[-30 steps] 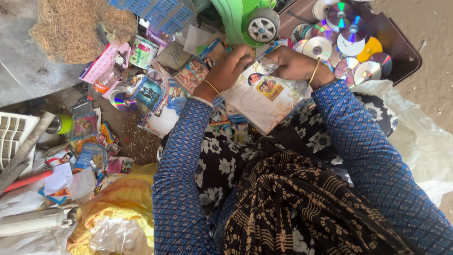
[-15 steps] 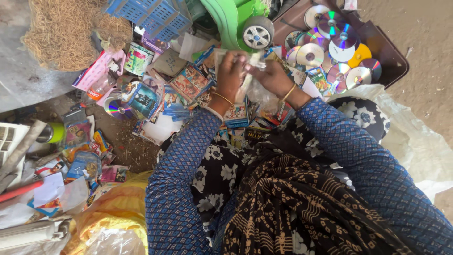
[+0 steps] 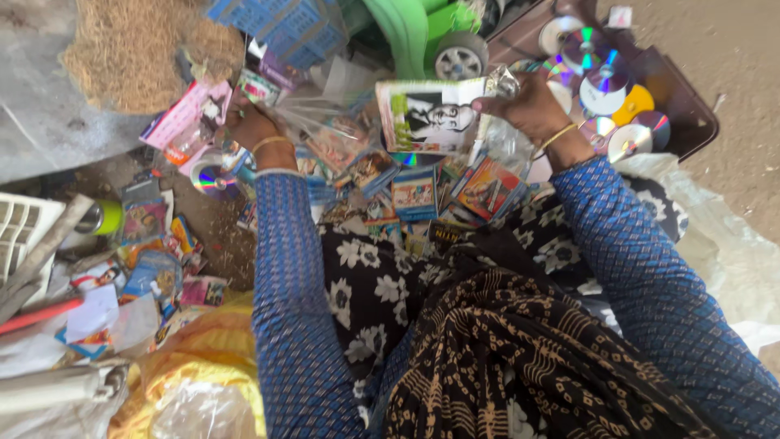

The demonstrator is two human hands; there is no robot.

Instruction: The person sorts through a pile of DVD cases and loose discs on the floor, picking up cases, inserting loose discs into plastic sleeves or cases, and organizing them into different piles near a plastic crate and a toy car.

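Observation:
My right hand (image 3: 524, 106) grips a printed paper disc cover (image 3: 426, 115) with a black-and-white portrait, held up over my lap. Out to the left, my left hand (image 3: 248, 122) is closed on a clear plastic sleeve (image 3: 313, 114) above the scattered covers. Both arms wear blue patterned sleeves and gold bangles. A pile of colourful printed covers (image 3: 422, 191) lies between my arms. A loose shiny disc (image 3: 213, 180) rests on the ground just below my left hand.
A dark tray (image 3: 678, 106) at top right holds several shiny discs. A green toy car (image 3: 431, 36) and blue crate (image 3: 280, 24) sit at the top, straw (image 3: 130, 49) top left, a yellow sack (image 3: 183, 382) and plastic bits at left.
My hands, together on one item a second ago, have parted. The left hand swung out left with the plastic sleeve; the right hand now holds the paper cover alone.

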